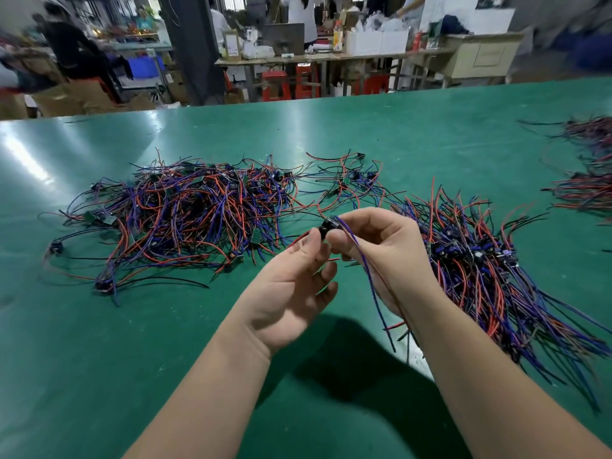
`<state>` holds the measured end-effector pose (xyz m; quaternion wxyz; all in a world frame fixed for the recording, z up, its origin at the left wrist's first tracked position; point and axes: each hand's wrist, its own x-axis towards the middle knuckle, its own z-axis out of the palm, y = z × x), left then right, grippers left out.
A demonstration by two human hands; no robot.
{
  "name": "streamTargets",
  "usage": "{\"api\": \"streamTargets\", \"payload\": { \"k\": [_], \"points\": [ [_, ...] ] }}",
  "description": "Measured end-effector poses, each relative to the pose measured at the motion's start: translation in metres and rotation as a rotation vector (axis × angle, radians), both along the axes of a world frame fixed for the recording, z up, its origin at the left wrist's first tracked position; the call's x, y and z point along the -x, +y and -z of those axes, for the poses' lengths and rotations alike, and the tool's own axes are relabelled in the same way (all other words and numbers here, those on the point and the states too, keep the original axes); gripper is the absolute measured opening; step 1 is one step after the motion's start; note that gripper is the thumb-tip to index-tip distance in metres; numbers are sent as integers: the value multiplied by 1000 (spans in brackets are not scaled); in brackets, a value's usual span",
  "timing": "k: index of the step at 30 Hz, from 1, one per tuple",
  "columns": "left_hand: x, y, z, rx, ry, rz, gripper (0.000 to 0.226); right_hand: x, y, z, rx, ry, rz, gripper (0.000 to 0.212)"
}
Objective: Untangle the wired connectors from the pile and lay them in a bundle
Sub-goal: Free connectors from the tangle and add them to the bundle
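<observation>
Both forearms rise from the bottom edge and meet over the green table (pixel 132 359), so I start where they end. On the left hand (pixel 291 286), thumb and forefinger pinch one side of a small black connector (pixel 326 227). Its other fingers are loosely curled beneath and hold nothing. On the right hand (pixel 381 246), thumb and bent forefinger pinch the other side of the same piece. The remaining fingers fold toward the palm, and I cannot tell whether they trap any leads. A purple wire (pixel 364 266) runs from the connector over the right forefinger and hangs across the right wrist, with red and black ends showing lower down. The piece is held clear of the table, between two heaps.

To the left lies the tangled pile (pixel 185 213), red, purple and black leads crossing every way. To the right is the bundle (pixel 480 270), its connector heads roughly gathered and its wires fanned toward the near right. A small loose cluster (pixel 351 183) sits behind the hands, and more wire heaps (pixel 589 190) lie at the far right edge.

I judge this one is lifted out and being straightened before laying. A red lead (pixel 298 240) runs from the left thumb back toward the pile, and I cannot tell whether it is caught there. The next move calls for checking that it is free. After that I would carry the piece right and set its head among the others, with the leads running the same way.
</observation>
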<state>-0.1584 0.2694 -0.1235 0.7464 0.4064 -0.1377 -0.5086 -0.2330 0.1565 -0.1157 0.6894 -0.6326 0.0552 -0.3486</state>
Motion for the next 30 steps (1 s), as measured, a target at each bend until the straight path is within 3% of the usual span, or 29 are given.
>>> {"api": "streamTargets", "payload": {
  "k": [5,13,16,21,25,27,28,30],
  "points": [
    [4,-4,2,14,-61,-92,37,-7,7,3,-364,-18,-76,11],
    [10,-9,5,-63,-111,-225,27,-14,15,1,-698,114,46,12],
    [15,-12,6,-88,-180,-287,21,-13,11,-1,-731,157,37,12],
    [15,-13,10,6,-527,-435,20,-9,3,-6,-711,145,-32,13],
    [9,-4,8,74,-868,-268,25,-1,-12,-15,-769,111,-63,11],
    [1,1,5,78,-801,-151,45,9,-20,-20,-735,170,-160,7],
    [0,2,2,63,-695,-101,43,15,-23,-21,-683,211,-211,7],
    [0,3,-2,18,-473,1,17,22,-27,-20,-510,313,-255,13]
  ]
}}
